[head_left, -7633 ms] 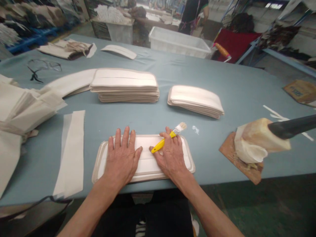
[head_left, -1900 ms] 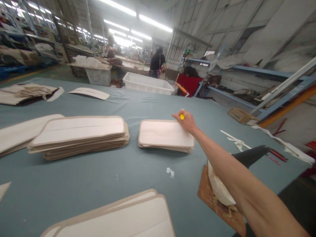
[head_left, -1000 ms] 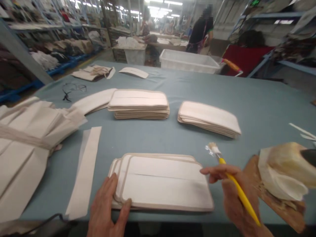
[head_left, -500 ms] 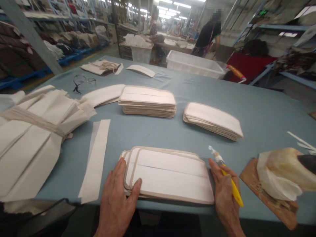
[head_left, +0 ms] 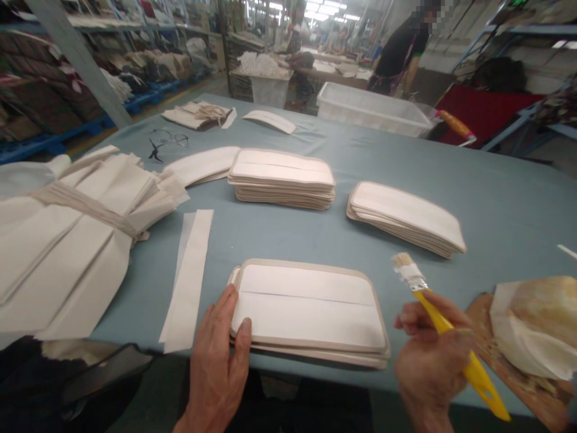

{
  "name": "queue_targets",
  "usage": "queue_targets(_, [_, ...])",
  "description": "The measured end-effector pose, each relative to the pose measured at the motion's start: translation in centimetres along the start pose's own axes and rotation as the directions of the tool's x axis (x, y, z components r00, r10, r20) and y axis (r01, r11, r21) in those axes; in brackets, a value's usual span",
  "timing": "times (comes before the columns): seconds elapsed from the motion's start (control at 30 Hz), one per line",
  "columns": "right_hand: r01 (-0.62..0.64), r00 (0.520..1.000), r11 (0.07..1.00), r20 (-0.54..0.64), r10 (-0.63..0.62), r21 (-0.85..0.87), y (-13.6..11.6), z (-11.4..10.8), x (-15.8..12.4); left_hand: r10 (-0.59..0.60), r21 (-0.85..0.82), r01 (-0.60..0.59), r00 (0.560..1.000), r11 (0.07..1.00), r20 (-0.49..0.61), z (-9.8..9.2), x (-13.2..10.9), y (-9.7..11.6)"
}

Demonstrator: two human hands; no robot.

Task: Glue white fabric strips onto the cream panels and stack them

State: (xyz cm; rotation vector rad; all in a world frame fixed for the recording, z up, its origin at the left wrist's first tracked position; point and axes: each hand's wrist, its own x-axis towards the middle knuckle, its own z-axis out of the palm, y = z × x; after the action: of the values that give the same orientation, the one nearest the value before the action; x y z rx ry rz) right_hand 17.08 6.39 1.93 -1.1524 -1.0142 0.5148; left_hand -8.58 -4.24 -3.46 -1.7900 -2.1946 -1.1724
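My right hand (head_left: 430, 364), gripping the yellow brush (head_left: 436, 314), has just left the panel stack (head_left: 311, 313) by the tabletop's (head_left: 288, 234) near edge; it now lies squarer, more evenly aligned, my loosely open left hand (head_left: 219, 355) touching its left end.

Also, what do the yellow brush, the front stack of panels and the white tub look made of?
Brush: smooth yellow handle, likely plastic; silvery band, probably metal; pale bristles, fibre unclear.
Front stack: matte off-white sheets, perhaps fabric or board, with beige edging.
White tub: probably plastic, pale and translucent.
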Motion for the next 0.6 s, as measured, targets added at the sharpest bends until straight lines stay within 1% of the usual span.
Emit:
queue_targets(0.03, [-0.075, 0.996, 0.997, 0.046, 0.074, 0.016, -0.7, 0.1, -0.3, 0.018, 0.015, -0.017, 1.0, 1.0, -0.018, -0.2, -0.2, -0.1])
queue_targets(0.07, [-0.16, 0.982, 0.987, 0.108, 0.158, 0.013, -1.3, 0.2, -0.8, 0.039, 0.029, -0.038, 0.999, 0.999, -0.035, -0.4, -0.4, -0.3])
queue_targets(0.13, [-0.305, 0.928, 0.952, 0.22, 0.301, -0.017, -2.4, 1.0, -2.0, 0.101, 0.045, -0.099, 0.993, 0.994, -0.059, -0.8, -0.8, -0.5])
queue_targets(0.2, [-0.378, 0.875, 0.925, 0.31, 0.371, -0.039, -3.2, 2.5, -3.2, 0.167, 0.047, -0.165, 0.984, 0.985, -0.057, -1.1, -1.0, -0.6])
queue_targets(0.27, [-0.398, 0.838, 0.916, 0.386, 0.385, -0.047, -3.7, 4.3, -4.2, 0.216, 0.064, -0.213, 0.976, 0.975, -0.039, -1.3, -1.0, -0.6])
queue_targets(0.33, [-0.388, 0.81, 0.92, 0.457, 0.367, -0.052, -3.9, 6.2, -4.8, 0.244, 0.088, -0.241, 0.97, 0.967, -0.026, -1.2, -1.0, -0.6])
queue_targets(0.37, [-0.377, 0.794, 0.925, 0.495, 0.353, -0.055, -4.0, 6.9, -5.0, 0.248, 0.095, -0.245, 0.968, 0.965, -0.026, -1.2, -0.9, -0.6])
queue_targets(0.43, [-0.352, 0.748, 0.933, 0.578, 0.328, -0.074, -4.0, 8.2, -5.5, 0.249, 0.1, -0.245, 0.968, 0.964, -0.034, -1.0, -0.8, -0.6])
queue_targets(0.5, [-0.339, 0.708, 0.936, 0.631, 0.318, -0.092, -4.0, 9.2, -6.0, 0.241, 0.097, -0.236, 0.969, 0.967, -0.044, -0.9, -0.8, -0.6])
queue_targets(0.53, [-0.339, 0.703, 0.936, 0.634, 0.321, -0.098, -4.0, 9.6, -6.3, 0.237, 0.094, -0.232, 0.97, 0.968, -0.048, -0.8, -0.8, -0.6])
queue_targets(0.6, [-0.333, 0.713, 0.936, 0.62, 0.327, -0.11, -4.1, 10.4, -6.9, 0.222, 0.088, -0.217, 0.974, 0.972, -0.048, -0.7, -0.8, -0.6])
